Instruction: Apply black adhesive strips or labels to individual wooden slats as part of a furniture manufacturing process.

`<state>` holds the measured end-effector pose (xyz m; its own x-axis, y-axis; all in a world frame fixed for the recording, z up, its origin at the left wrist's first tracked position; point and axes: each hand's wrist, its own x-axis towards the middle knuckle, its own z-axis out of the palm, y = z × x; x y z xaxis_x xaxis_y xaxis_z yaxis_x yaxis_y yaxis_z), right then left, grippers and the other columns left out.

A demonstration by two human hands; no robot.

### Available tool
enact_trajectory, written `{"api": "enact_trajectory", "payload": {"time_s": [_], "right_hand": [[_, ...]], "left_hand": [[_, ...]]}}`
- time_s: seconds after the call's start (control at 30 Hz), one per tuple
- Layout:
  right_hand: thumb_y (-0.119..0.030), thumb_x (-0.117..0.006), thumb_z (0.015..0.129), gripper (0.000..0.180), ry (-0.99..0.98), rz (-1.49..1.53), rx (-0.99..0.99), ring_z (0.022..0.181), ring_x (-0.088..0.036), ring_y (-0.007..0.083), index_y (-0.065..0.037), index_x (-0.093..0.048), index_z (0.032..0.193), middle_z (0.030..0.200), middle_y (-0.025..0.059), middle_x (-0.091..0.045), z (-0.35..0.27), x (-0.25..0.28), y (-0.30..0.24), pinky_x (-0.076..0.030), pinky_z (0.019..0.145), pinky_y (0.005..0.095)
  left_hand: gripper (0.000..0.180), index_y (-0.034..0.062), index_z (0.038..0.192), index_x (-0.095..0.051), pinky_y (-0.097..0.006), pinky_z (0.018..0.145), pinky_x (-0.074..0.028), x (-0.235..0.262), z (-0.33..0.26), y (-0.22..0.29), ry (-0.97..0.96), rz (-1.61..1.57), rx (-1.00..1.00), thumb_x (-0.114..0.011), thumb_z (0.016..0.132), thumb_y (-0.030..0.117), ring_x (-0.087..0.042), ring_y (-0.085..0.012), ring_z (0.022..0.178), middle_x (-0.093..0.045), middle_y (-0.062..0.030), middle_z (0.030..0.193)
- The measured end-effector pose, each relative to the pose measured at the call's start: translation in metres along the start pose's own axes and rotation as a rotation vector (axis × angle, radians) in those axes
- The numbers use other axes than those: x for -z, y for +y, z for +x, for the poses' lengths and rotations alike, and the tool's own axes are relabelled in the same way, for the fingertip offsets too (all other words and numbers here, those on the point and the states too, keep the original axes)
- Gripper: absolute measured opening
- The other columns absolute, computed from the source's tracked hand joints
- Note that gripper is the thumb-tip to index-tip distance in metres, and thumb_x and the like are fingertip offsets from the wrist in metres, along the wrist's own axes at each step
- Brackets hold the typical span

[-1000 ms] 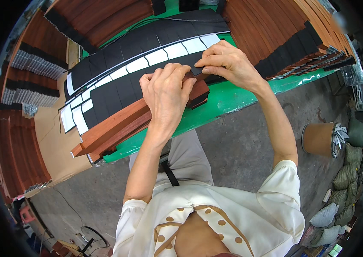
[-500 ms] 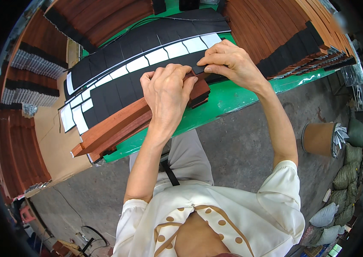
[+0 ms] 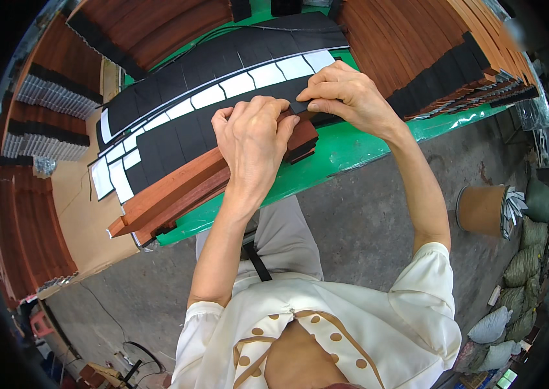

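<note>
A reddish-brown wooden strip (image 3: 174, 188) lies aslant along the near edge of the bench, with another piece beneath it. My left hand (image 3: 248, 139) is wrapped over its right part, fingers and thumb closed on it near the end. Between the thumb and fingers of my right hand (image 3: 347, 97) is a small black rectangular pad (image 3: 298, 106), held at the strip's right end beside my left fingertips. Just behind the strip lies a row of black pads (image 3: 177, 139). White backing sheets (image 3: 235, 85) show beyond that row.
Brown strips with black ends stand stacked at the right (image 3: 410, 52), far side (image 3: 158, 29) and left (image 3: 31, 220). Green sheeting (image 3: 346, 152) covers the bench. A brown bin (image 3: 482, 211) with white scraps stands on the floor, near several sacks (image 3: 524, 259).
The black pad in my right fingers now shows more fully, lying over the strip's end. My right hand has shifted very slightly; my left hand keeps its place.
</note>
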<state>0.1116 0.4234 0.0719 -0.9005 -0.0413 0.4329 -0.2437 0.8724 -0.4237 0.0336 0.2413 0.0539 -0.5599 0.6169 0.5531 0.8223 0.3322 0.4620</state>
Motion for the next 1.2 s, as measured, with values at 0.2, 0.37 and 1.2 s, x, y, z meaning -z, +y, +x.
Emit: {"api": "enact_trajectory", "payload": {"time_s": [0.2,0.37,1.2], "right_hand": [[-0.017,-0.072,0.074,0.018,-0.001,-0.018,0.015,0.084,-0.056,0.0187,-0.008,-0.072,0.09,0.084,0.0018,-0.065,0.0,0.0,0.0,-0.048,0.073,0.0316],[-0.017,-0.072,0.074,0.019,-0.004,0.0,0.003,0.084,-0.056,0.018,-0.008,-0.072,0.091,0.084,0.0015,-0.065,-0.001,-0.001,0.001,-0.047,0.072,0.0316],[-0.01,-0.067,0.082,0.017,0.038,0.275,-0.243,0.09,-0.062,0.018,-0.004,-0.07,0.097,0.095,0.0056,-0.067,-0.018,-0.001,0.012,-0.049,0.078,0.029]], "left_hand": [[0.021,0.0082,0.087,-0.069,-0.035,0.079,-0.035,0.0,0.0,0.001,0.007,0.005,-0.001,-0.075,0.072,0.021,-0.058,-0.0174,0.075,-0.067,-0.0001,0.086],[0.02,0.0084,0.087,-0.069,-0.035,0.081,-0.034,0.0,0.0,0.0,0.016,0.002,-0.026,-0.075,0.073,0.022,-0.059,-0.0173,0.078,-0.067,-0.0002,0.088],[0.015,0.0075,0.085,-0.07,-0.036,0.08,-0.035,-0.003,-0.001,0.0,0.059,0.0,-0.054,-0.072,0.077,0.02,-0.058,-0.0168,0.07,-0.067,-0.0008,0.078]]}}
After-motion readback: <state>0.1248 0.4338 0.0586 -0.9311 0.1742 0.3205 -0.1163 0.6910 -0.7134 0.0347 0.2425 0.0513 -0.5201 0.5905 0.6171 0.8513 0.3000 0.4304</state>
